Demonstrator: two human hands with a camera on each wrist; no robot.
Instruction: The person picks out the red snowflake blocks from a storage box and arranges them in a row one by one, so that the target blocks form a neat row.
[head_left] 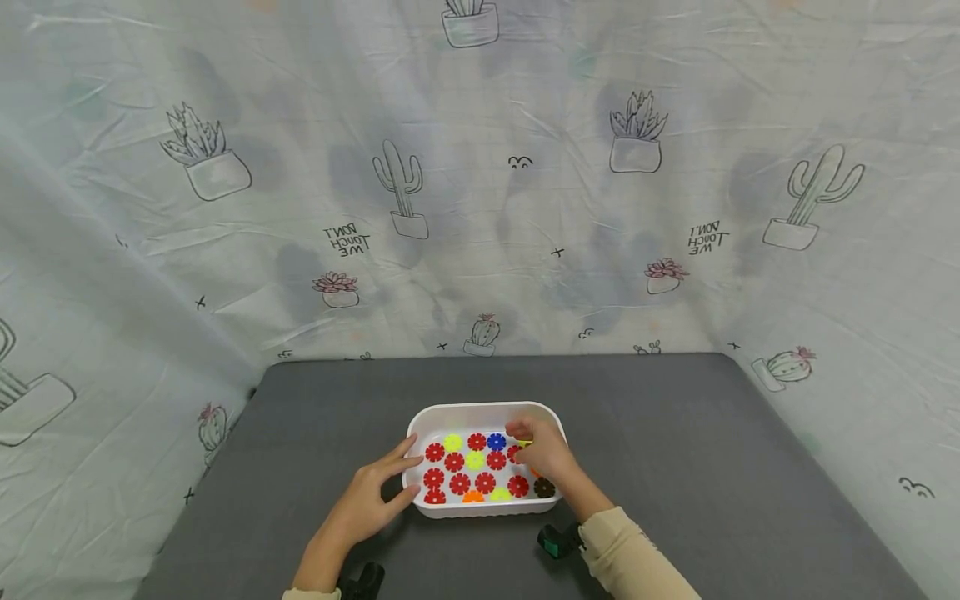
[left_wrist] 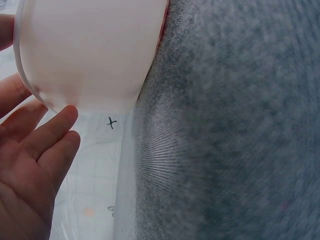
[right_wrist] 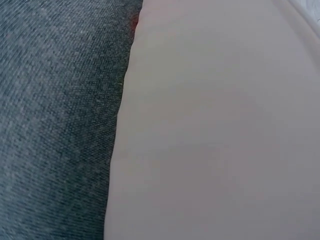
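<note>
A white rectangular tray (head_left: 483, 507) lies on the grey table and holds rows of flat, notched plastic snowflake discs, such as a red one (head_left: 485, 482), a blue one (head_left: 497, 442) and a black one (head_left: 544, 487). My left hand (head_left: 367, 500) rests spread against the tray's left end. In the left wrist view, fingers of that hand (left_wrist: 30, 165) touch the tray wall (left_wrist: 90, 55). Over the tray's right side, my right hand (head_left: 547, 450) has thumb and fingers apart above the discs, with yellow showing between them. The right wrist view shows only the tray wall (right_wrist: 215, 130) and table.
The grey tabletop (head_left: 675, 467) extends around the tray. White sheeting (head_left: 480, 200) printed with cacti rises behind the table and along both sides. A black wrist device (head_left: 558, 542) is under my right wrist, another (head_left: 365, 581) by the left.
</note>
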